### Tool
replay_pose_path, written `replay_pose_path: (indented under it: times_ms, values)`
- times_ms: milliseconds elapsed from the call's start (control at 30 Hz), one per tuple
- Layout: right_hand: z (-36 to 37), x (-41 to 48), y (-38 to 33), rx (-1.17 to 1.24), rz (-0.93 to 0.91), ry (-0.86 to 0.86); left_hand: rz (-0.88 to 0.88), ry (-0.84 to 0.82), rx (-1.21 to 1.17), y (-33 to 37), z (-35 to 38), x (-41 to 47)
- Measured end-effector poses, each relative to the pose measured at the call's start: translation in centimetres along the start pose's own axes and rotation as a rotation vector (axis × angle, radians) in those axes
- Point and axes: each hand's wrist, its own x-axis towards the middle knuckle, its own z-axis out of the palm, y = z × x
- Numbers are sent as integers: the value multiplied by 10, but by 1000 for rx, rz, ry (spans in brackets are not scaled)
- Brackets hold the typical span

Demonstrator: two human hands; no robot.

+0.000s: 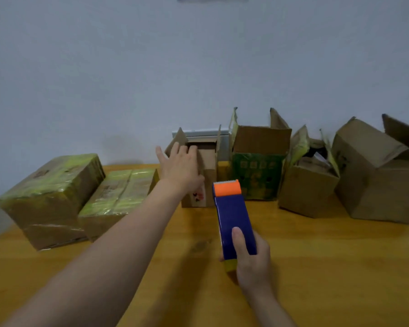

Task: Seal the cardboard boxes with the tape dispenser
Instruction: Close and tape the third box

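My right hand (252, 258) grips a blue tape dispenser (233, 215) with an orange cutter head, held above the wooden table (316, 267) and pointing away from me. My left hand (181, 166) reaches out with spread fingers onto the top of a small, narrow open cardboard box (207, 182) at the back centre; whether it grips the flap I cannot tell. Right of it stand three more open boxes: a green-printed one (257, 175), a plain one (307, 190) and a large one (378, 182), all with flaps up.
Two boxes wrapped in yellowish tape (50, 194) (118, 197) lie at the left of the table. A pale wall (198, 67) rises right behind the row of boxes. A grey object (200, 133) shows behind the small box.
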Motion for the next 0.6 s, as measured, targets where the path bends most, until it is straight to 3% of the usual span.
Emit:
replay_pose_path:
  times_ms: [67,200,333,467,600]
  values:
    - [-2,1,0,5,19,3,-22,-100,-52,-2,8,4]
    - [-3,0,-3,8,-4,-23,4,-22,55,-9,22,3]
    - [-4,-2,-3,17,-15,-36,70,-182,44,-17,25,1]
    - [-3,-6,-2,32,-10,2,116,-35,120,-5,18,-13]
    - [-5,-4,-2,51,-75,139,110,-50,156,21,-3,-41]
